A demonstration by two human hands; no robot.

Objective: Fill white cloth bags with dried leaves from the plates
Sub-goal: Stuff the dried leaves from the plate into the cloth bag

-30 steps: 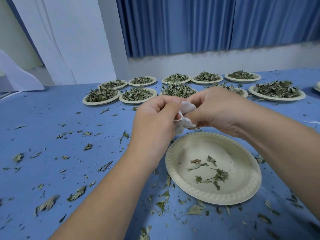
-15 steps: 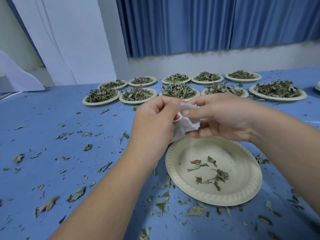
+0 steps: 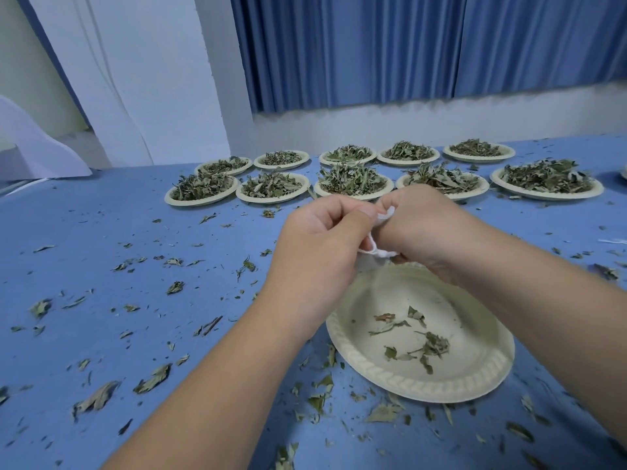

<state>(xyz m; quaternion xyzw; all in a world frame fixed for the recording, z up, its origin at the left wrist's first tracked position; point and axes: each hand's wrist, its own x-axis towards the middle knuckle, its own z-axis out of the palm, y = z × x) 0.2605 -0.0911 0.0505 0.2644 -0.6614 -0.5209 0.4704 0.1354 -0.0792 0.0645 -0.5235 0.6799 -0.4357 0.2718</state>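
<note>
Blue desk (image 3: 101, 239) fills the foreground. Behind the desk's far edge hangs a pleated blue curtain (image 3: 407, 45) above a pale wall strip (image 3: 424, 120). A white panel (image 3: 142, 79) stands behind the desk's far left, beside a white sheet (image 3: 34, 147).

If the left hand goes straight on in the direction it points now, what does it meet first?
The left hand points forward and to the right, so it would probably first meet the white cloth bag that both hands pinch, then the right hand just behind it.

head | worn high | looks forward and down | near, over blue table (image 3: 101, 232)
</note>
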